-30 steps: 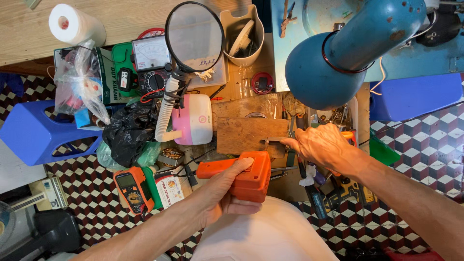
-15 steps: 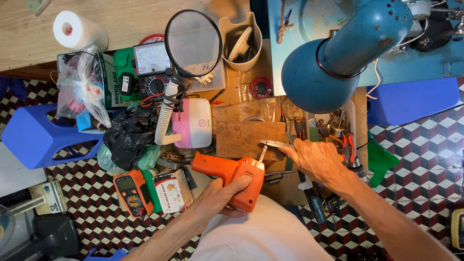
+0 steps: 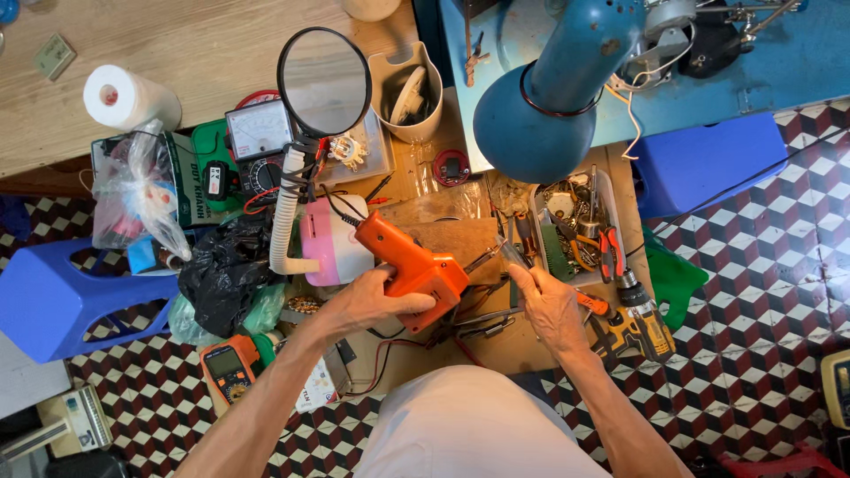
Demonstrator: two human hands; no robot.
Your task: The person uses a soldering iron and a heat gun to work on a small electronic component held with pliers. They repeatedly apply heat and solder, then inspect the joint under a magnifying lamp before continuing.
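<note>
Left hand [image 3: 367,305] is wrapped around the grip of an orange soldering gun [image 3: 412,265], its metal tip aimed right toward the right hand [image 3: 549,305], which pinches a small slim metal piece [image 3: 512,254] between fingertips; what that piece is stays too small to tell. Tip and piece nearly meet just above the wooden block [image 3: 460,243] on the tabletop [image 3: 416,173]. By the look of it, the step in hand is bringing the tip to the held piece; a sound next move would call for a steady left wrist and the right fingers kept back from the tip.

Right of the gun lie one cordless drill [image 3: 642,310] and one pair of red-handled pliers [image 3: 609,252]. Left of the gun sit one pink-and-white device [image 3: 329,243], one black bag [image 3: 226,274] and one orange multimeter [image 3: 228,367]. Beyond the gun stand one round magnifier [image 3: 323,81], one analog meter [image 3: 258,134], one beige cup [image 3: 412,93] and one blue lamp [image 3: 540,115]. Farthest left, one paper roll [image 3: 128,97]. Two blue stools flank the tabletop.
</note>
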